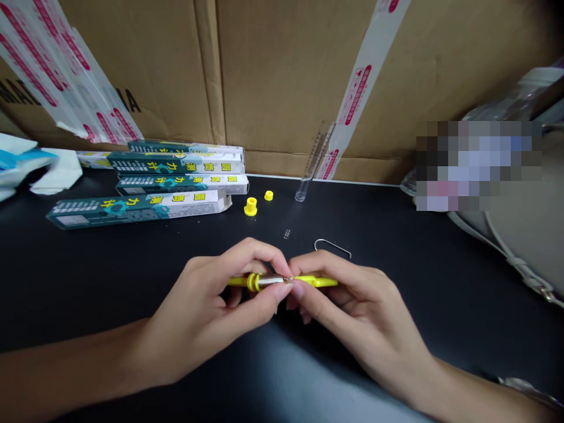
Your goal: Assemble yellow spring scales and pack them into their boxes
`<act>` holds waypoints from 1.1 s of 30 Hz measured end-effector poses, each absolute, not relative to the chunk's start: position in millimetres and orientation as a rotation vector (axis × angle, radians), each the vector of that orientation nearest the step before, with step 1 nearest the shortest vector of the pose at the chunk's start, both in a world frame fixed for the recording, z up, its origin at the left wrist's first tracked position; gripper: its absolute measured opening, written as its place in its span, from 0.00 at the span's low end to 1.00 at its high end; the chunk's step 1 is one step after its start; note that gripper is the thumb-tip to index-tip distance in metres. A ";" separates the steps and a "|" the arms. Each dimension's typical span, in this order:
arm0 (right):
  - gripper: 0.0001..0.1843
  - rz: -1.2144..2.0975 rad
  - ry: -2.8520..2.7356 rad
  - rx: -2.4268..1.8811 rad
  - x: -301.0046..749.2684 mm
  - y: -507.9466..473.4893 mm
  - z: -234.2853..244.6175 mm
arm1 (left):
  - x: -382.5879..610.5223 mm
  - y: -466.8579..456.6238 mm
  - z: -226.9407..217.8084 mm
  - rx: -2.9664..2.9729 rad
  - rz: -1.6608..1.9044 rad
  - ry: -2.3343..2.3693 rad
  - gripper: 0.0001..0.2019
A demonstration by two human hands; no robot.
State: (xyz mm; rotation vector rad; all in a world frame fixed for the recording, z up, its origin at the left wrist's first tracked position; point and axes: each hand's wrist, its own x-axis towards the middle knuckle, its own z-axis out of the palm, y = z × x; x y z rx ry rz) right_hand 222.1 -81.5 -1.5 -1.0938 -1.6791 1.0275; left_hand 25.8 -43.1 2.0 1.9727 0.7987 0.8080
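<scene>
Over the black table, both my hands meet at the fingertips around the inner part of a tube spring scale. My left hand is closed, thumb and index finger pinching a silvery coil spring beside a yellow ringed plastic piece. Closed in a pinch too, my right hand grips a flat yellow plastic rod near the spring's end. Fingertips partly hide where spring and rod meet. Just beyond the hands lie a bent metal hook and a tiny spring.
Two yellow caps sit beyond my left hand. A clear graduated tube stands upright near the cardboard wall. Several spring scale boxes lie at the left. A beige bag rests on the right.
</scene>
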 end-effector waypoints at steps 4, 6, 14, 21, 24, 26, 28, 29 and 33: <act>0.05 1.094 -1.626 -1.082 221.4 -82.5 -0.4 | 26.7 -42.5 2.7 1.956 0.848 0.777 0.07; 0.05 1.124 -1.605 -1.082 221.3 -82.2 0.9 | 27.1 -42.5 3.2 1.943 0.851 0.772 0.07; 0.05 1.014 -1.625 -1.099 222.2 -81.6 2.3 | 24.4 -43.3 2.2 2.031 0.862 0.826 0.03; 0.09 0.751 -1.793 -1.153 220.2 -87.2 -2.1 | 28.0 -45.7 -1.9 2.089 1.010 0.918 0.06; 0.07 0.762 -1.784 -1.157 220.9 -86.5 -2.7 | 29.6 -47.7 -5.2 2.221 1.044 0.964 0.13; 0.06 0.774 -1.783 -1.163 221.6 -85.9 -3.4 | 29.1 -48.6 -6.9 2.322 1.031 0.995 0.14; 0.06 0.755 -1.789 -1.171 222.2 -85.5 -4.6 | 27.9 -48.9 -8.3 2.414 0.997 1.023 0.14; 0.06 0.734 -1.795 -1.173 222.5 -85.3 -5.4 | 27.3 -48.9 -8.8 2.449 0.983 1.037 0.14; 0.07 0.595 -1.837 -1.166 224.5 -82.9 -9.0 | 26.7 -49.3 -9.7 2.528 0.942 1.066 0.17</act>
